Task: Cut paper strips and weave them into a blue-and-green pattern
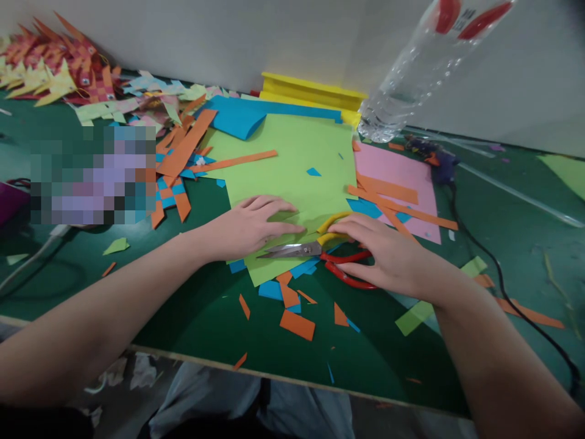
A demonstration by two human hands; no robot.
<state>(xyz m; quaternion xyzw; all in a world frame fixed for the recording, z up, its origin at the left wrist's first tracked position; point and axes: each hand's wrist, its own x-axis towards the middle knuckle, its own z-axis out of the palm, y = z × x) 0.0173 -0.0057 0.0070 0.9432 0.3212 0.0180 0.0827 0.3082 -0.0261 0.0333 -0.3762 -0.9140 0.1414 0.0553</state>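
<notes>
Head view, centre:
- Scissors (315, 249): probably stiff, light; grip handles (328, 239).
- Right hand (390, 250): curled on them.
- Left hand (242, 228): loosely spread over green paper (297, 152), likely flimsy.

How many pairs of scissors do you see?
1 pair of scissors, at the right hand, with the blades over the light green paper, pointing toward the left hand. Others could be hidden under the paper.

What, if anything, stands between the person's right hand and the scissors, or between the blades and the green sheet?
Nothing visible does: the right hand is at the handles of the scissors, whose blades lie over the green sheet. The left hand is beside the blades.
</notes>
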